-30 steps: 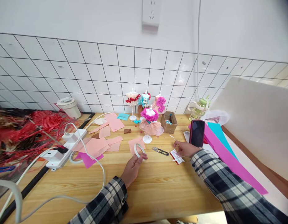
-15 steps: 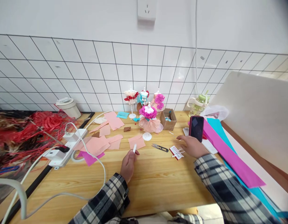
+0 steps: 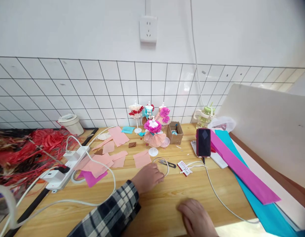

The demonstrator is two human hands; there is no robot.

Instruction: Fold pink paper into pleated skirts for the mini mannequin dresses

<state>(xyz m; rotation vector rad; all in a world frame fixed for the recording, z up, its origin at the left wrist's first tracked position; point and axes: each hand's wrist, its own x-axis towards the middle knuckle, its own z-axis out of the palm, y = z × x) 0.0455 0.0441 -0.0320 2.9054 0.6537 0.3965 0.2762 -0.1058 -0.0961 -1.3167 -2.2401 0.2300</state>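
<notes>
My left hand rests knuckles-up on the wooden table, its fingers curled on a thin white tape ring that lies against the tabletop. Small black snips sit just beyond the ring, and a red and white card lies to their right. My right hand lies flat near the table's front edge, fingers stretched out and holding nothing. A dark phone stands upright at the right, with a white cable trailing from it toward the front edge.
Pink paper pieces and a white power strip lie at the left beside red raffia. Small paper-dress mannequins and a cardboard box stand at the back. Magenta and teal sheets stretch along the right.
My left hand has lowered the tape ring to the table beside the snips. My right hand has pulled back from the phone to the front edge. A white cable now trails from the phone.
</notes>
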